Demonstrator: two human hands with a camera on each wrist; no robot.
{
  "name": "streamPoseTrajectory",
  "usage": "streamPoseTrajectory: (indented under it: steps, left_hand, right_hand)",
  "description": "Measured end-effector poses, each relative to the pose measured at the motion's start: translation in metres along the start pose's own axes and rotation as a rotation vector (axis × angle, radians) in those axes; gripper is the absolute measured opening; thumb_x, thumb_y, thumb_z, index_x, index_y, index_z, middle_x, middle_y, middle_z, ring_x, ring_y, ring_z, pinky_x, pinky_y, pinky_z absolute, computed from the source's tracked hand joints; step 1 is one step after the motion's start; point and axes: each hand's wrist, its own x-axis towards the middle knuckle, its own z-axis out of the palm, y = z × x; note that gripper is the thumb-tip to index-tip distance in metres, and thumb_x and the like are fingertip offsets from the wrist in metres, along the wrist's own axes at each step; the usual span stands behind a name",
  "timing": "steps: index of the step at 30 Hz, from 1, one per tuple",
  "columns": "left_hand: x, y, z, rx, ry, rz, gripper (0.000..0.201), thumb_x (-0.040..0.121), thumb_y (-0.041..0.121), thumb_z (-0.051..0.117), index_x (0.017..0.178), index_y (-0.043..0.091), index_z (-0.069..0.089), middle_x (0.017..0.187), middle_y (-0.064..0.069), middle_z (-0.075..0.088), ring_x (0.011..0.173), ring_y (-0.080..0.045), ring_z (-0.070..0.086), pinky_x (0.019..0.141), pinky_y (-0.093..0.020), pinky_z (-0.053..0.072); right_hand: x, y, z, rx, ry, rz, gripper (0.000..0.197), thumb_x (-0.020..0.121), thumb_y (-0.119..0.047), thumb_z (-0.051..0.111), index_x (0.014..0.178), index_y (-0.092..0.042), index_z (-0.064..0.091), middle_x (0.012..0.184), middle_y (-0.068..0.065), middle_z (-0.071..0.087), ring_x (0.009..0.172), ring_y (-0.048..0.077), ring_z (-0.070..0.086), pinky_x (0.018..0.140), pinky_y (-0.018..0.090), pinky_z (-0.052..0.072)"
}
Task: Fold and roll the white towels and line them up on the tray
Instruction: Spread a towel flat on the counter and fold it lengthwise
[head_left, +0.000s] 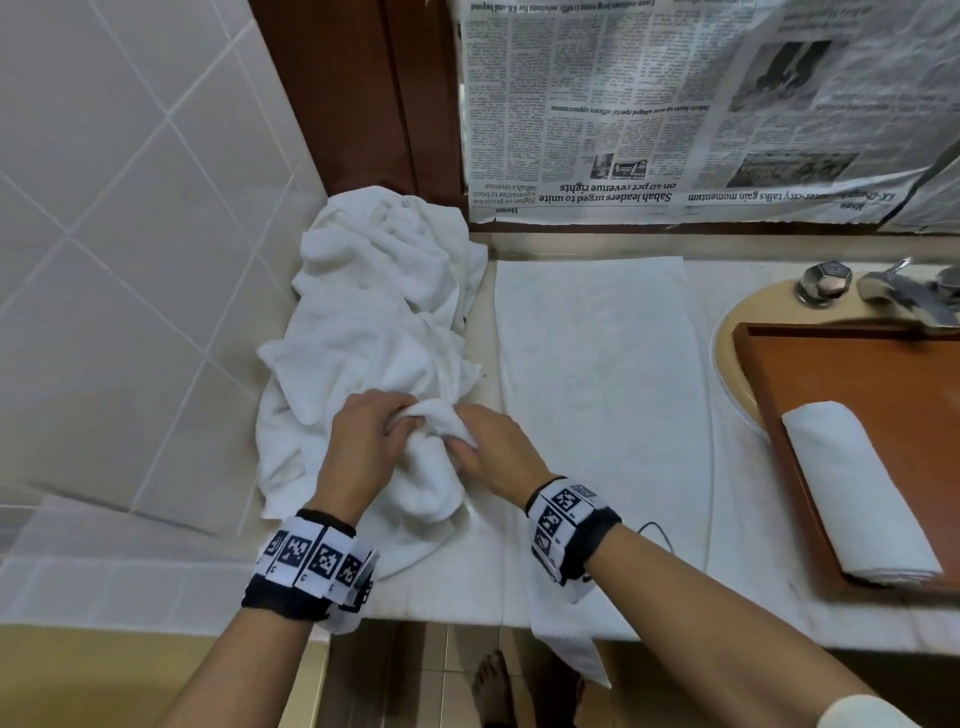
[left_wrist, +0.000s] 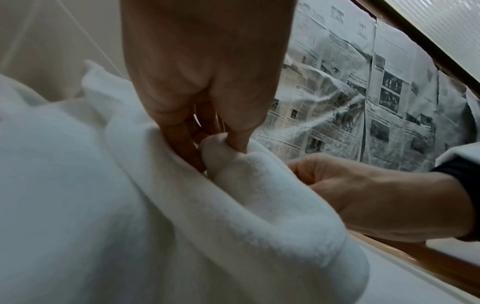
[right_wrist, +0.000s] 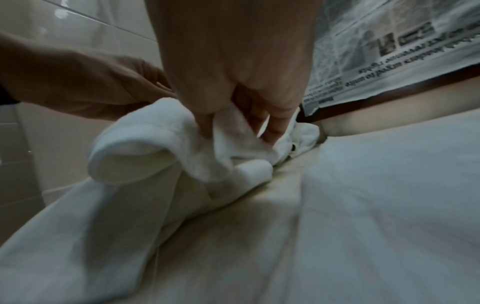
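With both hands, left hand (head_left: 366, 441) and right hand (head_left: 496, 447), pinching one crumpled towel (head_left: 434, 467) off the pile (head_left: 374, 291), I should find its corners before spreading it flat on the counter (head_left: 727, 467).

Big pale wall tiles (head_left: 130, 208) are left of the grip. Newspaper (head_left: 675, 104) covers the window behind it. A sink (head_left: 737, 332) with a tap (head_left: 904, 291) sits far right.
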Motion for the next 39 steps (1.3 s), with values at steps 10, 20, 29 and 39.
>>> streamPoseTrajectory:
  steps: [10, 20, 29, 39]
  left_hand:
    - [0.039, -0.012, -0.09, 0.169, 0.327, -0.014, 0.021, 0.086, 0.009, 0.074, 0.106, 0.006, 0.075, 0.096, -0.017, 0.069, 0.09, -0.036, 0.06, 0.082, -0.039, 0.044]
    - [0.025, -0.065, -0.063, -0.016, 0.141, -0.136, 0.038, 0.096, 0.018, 0.061, 0.133, 0.011, 0.061, 0.131, -0.01, 0.063, 0.12, -0.026, 0.057, 0.099, -0.033, 0.043]
    - [0.012, -0.075, -0.036, -0.046, 0.019, -0.289, 0.06, 0.102, 0.04, 0.051, 0.154, 0.013, 0.035, 0.16, -0.009, 0.028, 0.145, -0.023, 0.03, 0.107, -0.024, 0.022]
    - [0.011, -0.054, -0.05, 0.043, 0.061, -0.126, 0.073, 0.09, 0.055, 0.047, 0.152, 0.019, 0.036, 0.152, -0.01, 0.039, 0.14, -0.029, 0.035, 0.113, -0.045, 0.033]
  right_hand:
    - [0.06, -0.082, 0.001, 0.116, 0.299, -0.169, 0.038, 0.1, -0.031, 0.051, 0.13, -0.01, 0.057, 0.122, 0.009, 0.063, 0.109, 0.027, 0.057, 0.091, 0.041, 0.047]
    - [0.088, -0.081, 0.035, -0.279, 0.092, -0.155, 0.093, 0.082, -0.07, 0.058, 0.154, -0.017, 0.029, 0.162, 0.001, 0.026, 0.145, 0.023, 0.029, 0.113, 0.046, 0.032]
    - [0.099, -0.081, 0.052, -0.336, -0.101, -0.093, 0.091, 0.087, -0.055, 0.055, 0.159, -0.019, 0.012, 0.167, -0.003, 0.007, 0.153, 0.02, 0.004, 0.119, 0.049, 0.018]
    - [0.019, -0.044, -0.014, -0.188, 0.018, -0.064, 0.099, 0.086, -0.066, 0.058, 0.159, -0.025, 0.005, 0.167, -0.008, 0.003, 0.153, 0.015, 0.001, 0.12, 0.04, 0.011]
